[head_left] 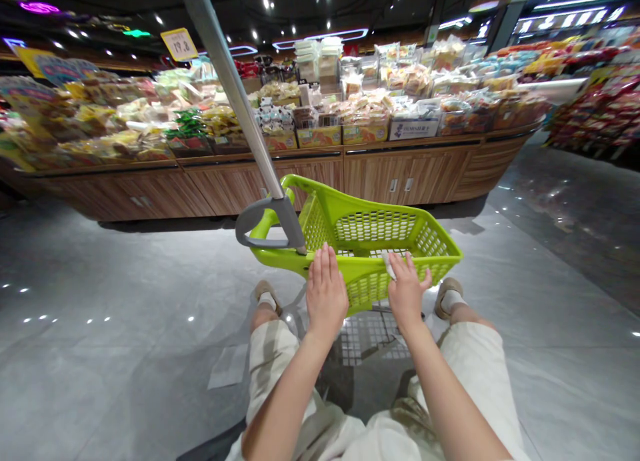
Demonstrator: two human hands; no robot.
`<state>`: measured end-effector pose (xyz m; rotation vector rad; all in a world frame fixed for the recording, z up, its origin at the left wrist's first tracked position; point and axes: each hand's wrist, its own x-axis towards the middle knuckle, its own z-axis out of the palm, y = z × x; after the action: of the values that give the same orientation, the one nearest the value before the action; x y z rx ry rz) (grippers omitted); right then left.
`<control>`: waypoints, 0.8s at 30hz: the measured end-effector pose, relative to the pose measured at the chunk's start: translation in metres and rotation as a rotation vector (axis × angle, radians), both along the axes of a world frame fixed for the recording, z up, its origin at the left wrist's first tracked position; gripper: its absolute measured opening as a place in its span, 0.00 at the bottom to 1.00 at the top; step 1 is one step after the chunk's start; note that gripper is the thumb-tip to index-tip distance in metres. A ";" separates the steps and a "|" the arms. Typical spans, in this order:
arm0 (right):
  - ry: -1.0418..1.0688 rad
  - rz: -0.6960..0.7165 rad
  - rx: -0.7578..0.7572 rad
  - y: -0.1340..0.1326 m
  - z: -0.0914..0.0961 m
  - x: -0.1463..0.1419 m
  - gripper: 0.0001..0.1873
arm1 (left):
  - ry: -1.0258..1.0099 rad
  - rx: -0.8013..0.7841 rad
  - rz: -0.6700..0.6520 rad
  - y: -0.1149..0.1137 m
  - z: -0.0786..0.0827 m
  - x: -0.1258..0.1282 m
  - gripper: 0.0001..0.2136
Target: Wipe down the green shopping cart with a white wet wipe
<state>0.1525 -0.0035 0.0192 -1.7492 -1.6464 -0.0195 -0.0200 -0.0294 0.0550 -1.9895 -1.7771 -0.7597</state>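
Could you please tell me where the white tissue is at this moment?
In the head view, the white tissue lies at the near rim of the lime-green shopping cart basket, under the fingers of the person's right hand, to the right of their left hand.

You stood over a lime-green plastic shopping basket [385, 224] at lower centre, its moulded mesh walls smooth with a soft sheen. At upper left, the long grey metal pole [227, 81] looked satin-smooth, ending in a matt grey plastic loop handle [260, 224]. Across the middle, the wood-grain cabinet counter [400, 177] had a semi-gloss finish, under glossy clear plastic snack bags [400, 81]. The pale grey floor [125, 294] was polished and reflective, while your cream cloth shorts [270, 367] looked matt and soft.
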 end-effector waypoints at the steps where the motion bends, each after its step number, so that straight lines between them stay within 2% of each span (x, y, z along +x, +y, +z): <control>1: 0.007 0.059 -0.005 -0.002 0.007 -0.016 0.37 | 0.002 -0.001 0.001 0.000 0.000 0.001 0.30; 4: 0.010 0.293 0.017 -0.007 0.031 -0.068 0.38 | 0.021 -0.007 0.002 0.000 -0.001 0.000 0.30; 6: 0.001 0.368 0.038 -0.010 0.038 -0.084 0.38 | 0.040 -0.020 -0.001 -0.001 0.000 -0.003 0.30; 7: -0.010 0.372 0.041 -0.010 0.038 -0.083 0.39 | 0.049 -0.025 -0.002 -0.001 0.000 -0.005 0.30; 9: -0.040 0.341 0.031 -0.009 0.028 -0.064 0.41 | 0.058 -0.035 -0.004 -0.002 0.002 -0.008 0.30; 13: -0.033 0.132 0.019 -0.001 -0.005 0.007 0.40 | 0.044 -0.037 -0.008 -0.003 0.004 -0.010 0.32; 15: -0.003 0.017 0.019 0.003 -0.012 0.029 0.37 | 0.038 -0.039 -0.011 -0.003 0.005 -0.009 0.32; 16: 0.015 -0.028 0.013 0.004 -0.011 0.031 0.36 | 0.037 -0.039 -0.013 -0.004 0.005 -0.008 0.32; 18: 0.047 -0.047 -0.011 0.006 0.000 0.015 0.34 | 0.034 -0.040 -0.021 -0.004 0.005 -0.007 0.31; 19: 0.057 -0.005 -0.020 0.005 0.009 -0.001 0.35 | 0.031 -0.040 -0.024 -0.004 0.005 -0.006 0.31; 22: 0.042 0.290 -0.006 -0.001 0.037 -0.058 0.38 | 0.021 -0.037 -0.032 -0.004 0.005 -0.006 0.31; 24: 0.017 0.409 0.015 -0.005 0.048 -0.080 0.40 | 0.021 -0.041 -0.034 -0.005 0.005 -0.007 0.32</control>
<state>0.0729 -0.0089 0.0669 -1.3691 -1.9552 0.1722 -0.0275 -0.0341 0.0602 -2.0513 -1.7645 -0.7157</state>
